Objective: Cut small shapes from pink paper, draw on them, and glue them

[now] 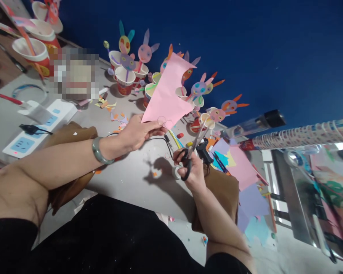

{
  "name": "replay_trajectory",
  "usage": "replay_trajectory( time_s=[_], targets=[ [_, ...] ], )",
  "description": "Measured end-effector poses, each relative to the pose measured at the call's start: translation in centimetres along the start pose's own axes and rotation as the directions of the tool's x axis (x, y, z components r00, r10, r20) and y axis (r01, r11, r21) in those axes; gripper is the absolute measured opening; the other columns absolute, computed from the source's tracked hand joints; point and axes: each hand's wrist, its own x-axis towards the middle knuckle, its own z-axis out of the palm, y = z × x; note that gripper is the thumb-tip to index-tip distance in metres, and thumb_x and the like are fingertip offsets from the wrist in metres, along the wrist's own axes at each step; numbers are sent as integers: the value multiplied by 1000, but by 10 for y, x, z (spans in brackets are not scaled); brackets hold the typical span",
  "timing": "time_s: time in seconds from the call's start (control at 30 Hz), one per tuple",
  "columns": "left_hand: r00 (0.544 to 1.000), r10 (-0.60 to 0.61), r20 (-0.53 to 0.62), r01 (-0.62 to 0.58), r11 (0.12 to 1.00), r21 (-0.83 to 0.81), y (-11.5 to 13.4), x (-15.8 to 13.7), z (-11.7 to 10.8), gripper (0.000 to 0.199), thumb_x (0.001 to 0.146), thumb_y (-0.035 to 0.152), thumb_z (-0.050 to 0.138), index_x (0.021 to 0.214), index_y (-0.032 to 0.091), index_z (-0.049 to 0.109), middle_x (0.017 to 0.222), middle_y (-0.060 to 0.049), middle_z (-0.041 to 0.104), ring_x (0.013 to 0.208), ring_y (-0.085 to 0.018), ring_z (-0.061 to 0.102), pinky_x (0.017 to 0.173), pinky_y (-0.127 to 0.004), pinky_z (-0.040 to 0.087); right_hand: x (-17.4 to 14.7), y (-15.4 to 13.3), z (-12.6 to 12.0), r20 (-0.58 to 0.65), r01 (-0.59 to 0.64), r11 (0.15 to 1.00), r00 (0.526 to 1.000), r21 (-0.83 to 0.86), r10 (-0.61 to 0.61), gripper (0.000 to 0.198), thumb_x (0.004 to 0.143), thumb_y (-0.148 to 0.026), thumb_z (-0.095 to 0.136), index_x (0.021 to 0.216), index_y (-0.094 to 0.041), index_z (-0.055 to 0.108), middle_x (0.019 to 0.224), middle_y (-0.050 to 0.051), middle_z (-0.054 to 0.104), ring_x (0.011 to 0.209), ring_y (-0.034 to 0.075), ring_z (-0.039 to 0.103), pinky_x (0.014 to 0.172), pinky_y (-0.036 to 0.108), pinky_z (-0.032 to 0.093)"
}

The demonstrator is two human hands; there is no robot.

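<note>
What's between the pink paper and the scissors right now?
In the head view, a yellow stick, a blue stick and a small red piece show between paper and scissors, lying on the table below.

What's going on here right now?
A person's left hand holds a cut pink paper sheet up over the table, thumb by circles drawn near its lower edge. The right hand has scissors by the handles, blades pointing up, apart from the sheet. Behind the sheet, paper cups with animal-faced paper figures in them stand along the blue wall.
</note>
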Motion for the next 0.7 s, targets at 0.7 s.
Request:
replay_trajectory(
  time_s=[0.7],
  targets=[
    [996,-5,93,-10,989,151,-20,-6,-5,17,71,21,83,85,13,77,78,-6,78,71,-15,74,70,-25,62,5,18,7,226,-155,988,962,-6,152,65,67,-84,69,73,-22,49,71,-2,53,63,13,42,59,29,35]
  ],
)
